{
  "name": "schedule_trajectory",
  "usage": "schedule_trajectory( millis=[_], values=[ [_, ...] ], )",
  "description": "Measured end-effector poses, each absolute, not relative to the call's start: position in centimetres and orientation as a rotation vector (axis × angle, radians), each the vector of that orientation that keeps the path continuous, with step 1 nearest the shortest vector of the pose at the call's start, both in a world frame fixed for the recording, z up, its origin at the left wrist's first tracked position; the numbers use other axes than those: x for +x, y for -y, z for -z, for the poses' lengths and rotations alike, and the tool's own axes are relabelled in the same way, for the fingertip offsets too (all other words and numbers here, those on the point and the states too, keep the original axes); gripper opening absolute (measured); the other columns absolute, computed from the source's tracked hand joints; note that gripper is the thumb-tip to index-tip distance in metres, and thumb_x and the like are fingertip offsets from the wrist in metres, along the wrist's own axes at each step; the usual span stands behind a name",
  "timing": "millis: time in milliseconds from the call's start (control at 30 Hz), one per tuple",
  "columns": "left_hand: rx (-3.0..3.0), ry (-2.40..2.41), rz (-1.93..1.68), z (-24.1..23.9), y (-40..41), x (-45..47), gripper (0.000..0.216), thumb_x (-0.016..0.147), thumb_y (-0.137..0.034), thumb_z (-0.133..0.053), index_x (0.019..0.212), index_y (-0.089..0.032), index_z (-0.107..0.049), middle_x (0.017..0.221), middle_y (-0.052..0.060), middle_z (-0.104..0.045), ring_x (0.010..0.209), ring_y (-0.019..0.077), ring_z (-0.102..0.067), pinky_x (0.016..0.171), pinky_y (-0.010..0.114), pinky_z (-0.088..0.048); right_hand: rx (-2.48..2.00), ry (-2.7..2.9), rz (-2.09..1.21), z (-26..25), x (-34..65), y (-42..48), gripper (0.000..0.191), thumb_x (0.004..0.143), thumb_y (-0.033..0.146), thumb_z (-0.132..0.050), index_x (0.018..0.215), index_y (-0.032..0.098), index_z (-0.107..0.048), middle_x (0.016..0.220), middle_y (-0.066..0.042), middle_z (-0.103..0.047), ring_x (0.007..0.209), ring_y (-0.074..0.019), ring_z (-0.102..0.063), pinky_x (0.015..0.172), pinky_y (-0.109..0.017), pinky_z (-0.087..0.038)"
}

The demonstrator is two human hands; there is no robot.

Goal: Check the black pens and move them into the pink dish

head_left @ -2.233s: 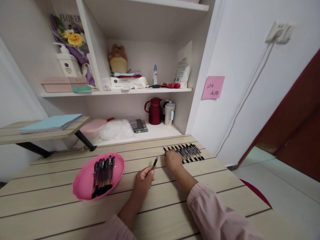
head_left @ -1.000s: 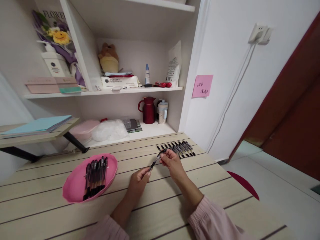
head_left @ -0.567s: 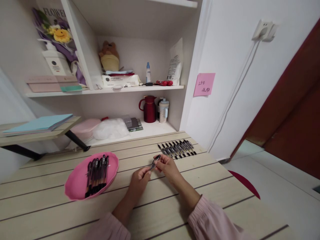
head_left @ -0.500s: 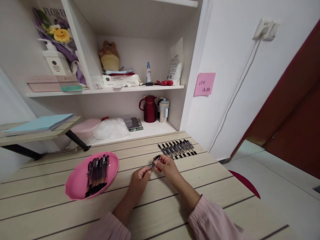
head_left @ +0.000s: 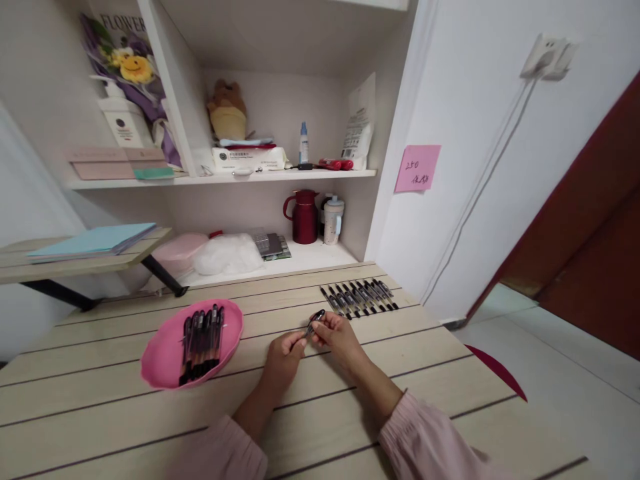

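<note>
Over the middle of the table, my right hand [head_left: 336, 337] pinches a pen [head_left: 316, 320] near its black cap, which points up and away. My left hand [head_left: 283, 357] is closed at the pen's lower end, its thumb and fingertips pressed together; that end is mostly hidden by the fingers. To the left lies a pink dish [head_left: 159, 357] holding several black-capped pens [head_left: 203, 343] side by side. Beyond my right hand, several more pens [head_left: 357, 298] lie on the table in a neat slanting row.
A white shelf unit [head_left: 340, 253] backs the wooden table [head_left: 350, 400]. On it stand a dark red jug [head_left: 305, 217] and a pale tumbler [head_left: 333, 221]. At the left, a small raised stand [head_left: 120, 260] bears blue paper [head_left: 95, 241]. A pink note [head_left: 418, 168] sticks to the wall.
The whole view has shifted slightly, with things sitting a little further right. Both hands keep the same hold on the pen; its capped end shows a bit more clearly.
</note>
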State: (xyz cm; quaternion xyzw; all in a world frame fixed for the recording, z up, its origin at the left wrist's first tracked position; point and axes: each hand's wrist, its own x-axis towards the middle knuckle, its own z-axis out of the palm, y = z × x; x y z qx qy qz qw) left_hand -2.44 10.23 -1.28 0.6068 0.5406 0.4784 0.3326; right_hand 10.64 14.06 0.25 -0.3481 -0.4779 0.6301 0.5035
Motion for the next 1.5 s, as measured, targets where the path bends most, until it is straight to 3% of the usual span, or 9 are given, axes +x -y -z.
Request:
schedule_trajectory(
  millis=[233,433,533,700,833,1067,1200,1333,1500],
  values=[
    [1.618,-1.718,-1.368,-0.4,-9.7,-2.8,0.026,0.075,-0.029,-0.048,0.083,-0.017,-0.070,0.073,0.003,-0.063,0.063,0.0143,-0.057,0.059,0.024,-0.044,-0.872,1.176,-1.530,0.4,10.9,-13.7,0.039,0.058,0.045,-0.070,0.080,0.016,-0.056,0.060,0.002,-0.058,0.041,-0.0052,-0.044,0.038,-0.017,-0.030],
    [1.541,-2.237,-1.304,-5.9,-8.9,-10.0,0.030,0.076,-0.031,-0.047,0.094,-0.018,-0.067,0.092,0.008,-0.066,0.088,0.0217,-0.059,0.077,0.030,-0.042,-0.947,1.313,-1.469,2.2,10.7,-14.3,0.035,0.062,0.047,-0.066,0.072,0.015,-0.057,0.055,0.004,-0.051,0.042,-0.0059,-0.042,0.042,-0.019,-0.034],
    [1.384,-2.527,-1.121,-7.2,-8.3,-14.5,0.032,0.078,-0.032,-0.043,0.095,-0.018,-0.066,0.097,0.013,-0.067,0.091,0.0295,-0.059,0.073,0.036,-0.042,-0.948,1.428,-1.435,2.7,10.7,-14.4,0.032,0.065,0.047,-0.062,0.070,0.015,-0.057,0.052,0.005,-0.049,0.043,-0.0071,-0.042,0.043,-0.020,-0.034],
    [1.252,-2.675,-0.761,-5.9,-8.2,-17.7,0.030,0.075,-0.018,-0.041,0.095,-0.013,-0.063,0.084,0.017,-0.070,0.075,0.0286,-0.065,0.059,0.033,-0.043,-0.964,1.552,-1.366,3.2,10.6,-14.7,0.028,0.068,0.043,-0.058,0.067,0.016,-0.057,0.048,0.005,-0.046,0.043,-0.0080,-0.041,0.044,-0.021,-0.032],
    [1.284,-2.717,-0.587,-4.9,-8.6,-17.0,0.030,0.072,-0.015,-0.043,0.097,-0.012,-0.060,0.096,0.021,-0.067,0.086,0.0297,-0.063,0.063,0.033,-0.043,-0.969,1.589,-1.330,3.3,10.6,-14.7,0.022,0.069,0.037,-0.056,0.067,0.015,-0.058,0.046,0.006,-0.045,0.043,-0.0075,-0.038,0.044,-0.020,-0.029],
    [1.444,-2.746,-0.447,-6.1,-7.8,-15.3,0.031,0.075,-0.025,-0.041,0.097,-0.013,-0.060,0.102,0.021,-0.063,0.092,0.0349,-0.059,0.068,0.040,-0.043,-1.025,1.706,-1.189,2.7,10.5,-14.2,0.017,0.071,0.030,-0.053,0.066,0.015,-0.059,0.049,0.005,-0.048,0.045,-0.0082,-0.040,0.044,-0.019,-0.030],
    [1.710,-2.719,-0.677,-6.7,-7.6,-13.4,0.034,0.078,-0.031,-0.040,0.100,-0.014,-0.060,0.101,0.017,-0.063,0.095,0.0311,-0.057,0.073,0.039,-0.044,-1.150,1.926,-0.901,1.6,10.7,-14.0,0.016,0.074,0.025,-0.050,0.068,0.016,-0.061,0.058,0.001,-0.058,0.056,-0.0105,-0.050,0.052,-0.019,-0.034],
    [1.984,-2.245,-1.116,-6.0,-7.6,-9.3,0.031,0.077,-0.028,-0.042,0.097,-0.014,-0.062,0.095,0.011,-0.064,0.087,0.0225,-0.059,0.078,0.034,-0.045,-1.574,2.050,-0.433,-0.1,12.1,-14.6,0.016,0.080,0.026,-0.048,0.078,0.018,-0.063,0.076,-0.004,-0.067,0.070,-0.0144,-0.059,0.059,-0.022,-0.035],
    [2.017,-1.804,-1.177,-3.2,-7.4,-4.4,0.023,0.076,-0.023,-0.045,0.088,-0.018,-0.064,0.081,0.006,-0.064,0.073,0.0189,-0.059,0.070,0.032,-0.046,-1.935,2.018,-0.162,-0.9,14.2,-16.3,0.019,0.084,0.030,-0.046,0.088,0.019,-0.061,0.086,-0.009,-0.068,0.078,-0.0189,-0.062,0.063,-0.026,-0.037]
  ],
)
